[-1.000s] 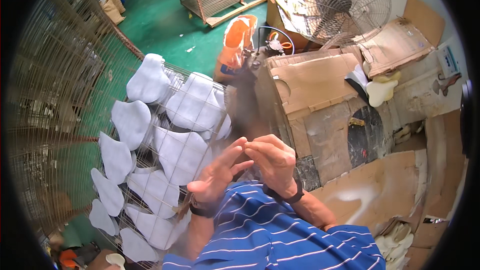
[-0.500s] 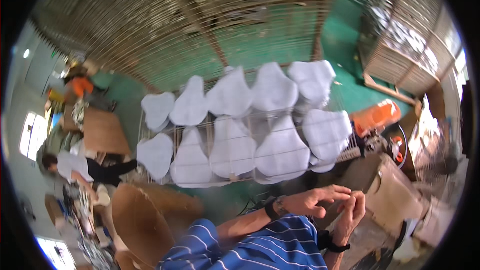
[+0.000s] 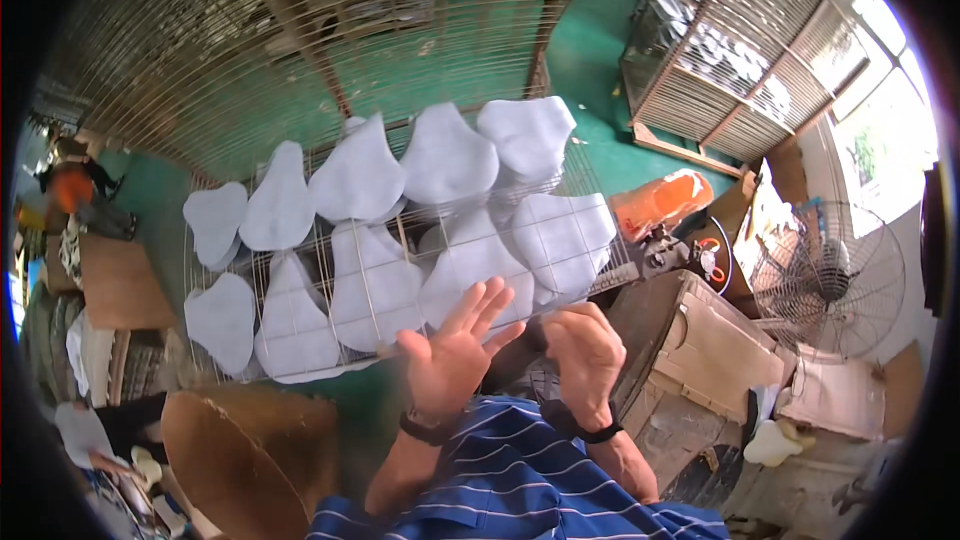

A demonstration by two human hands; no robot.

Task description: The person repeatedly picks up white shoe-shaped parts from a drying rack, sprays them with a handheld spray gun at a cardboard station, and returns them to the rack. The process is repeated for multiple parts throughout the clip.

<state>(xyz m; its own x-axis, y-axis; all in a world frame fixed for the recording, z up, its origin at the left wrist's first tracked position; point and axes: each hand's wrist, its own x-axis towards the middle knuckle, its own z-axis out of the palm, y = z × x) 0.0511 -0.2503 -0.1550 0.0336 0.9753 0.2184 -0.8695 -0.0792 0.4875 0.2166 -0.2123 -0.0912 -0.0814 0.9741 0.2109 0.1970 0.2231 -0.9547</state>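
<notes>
In front of me lies a wire rack (image 3: 400, 223) with two rows of white, rounded, pear-shaped pads (image 3: 362, 172). My left hand (image 3: 450, 355) is raised over the near edge of the rack, palm showing, fingers stretched and apart, holding nothing. To its right, my right hand (image 3: 588, 352) is held up with its fingers curled together; whether anything is inside them is hidden. The two hands are apart. Nearest to both is a white pad (image 3: 478, 270) in the near row, partly covered by my left fingers. Each wrist wears a dark band.
Tall slatted racks stand behind (image 3: 250, 60) and at the right (image 3: 740, 50). An orange object (image 3: 662, 202) lies right of the wire rack. Cardboard boxes (image 3: 720, 355) and a fan (image 3: 832, 282) are nearer. A brown curved container (image 3: 235, 460) stands at left; two people are beyond.
My hands were together at the right with fingers touching. They have separated, and the left hand has swung left and opened palm up. The view has turned right, showing the fan and window.
</notes>
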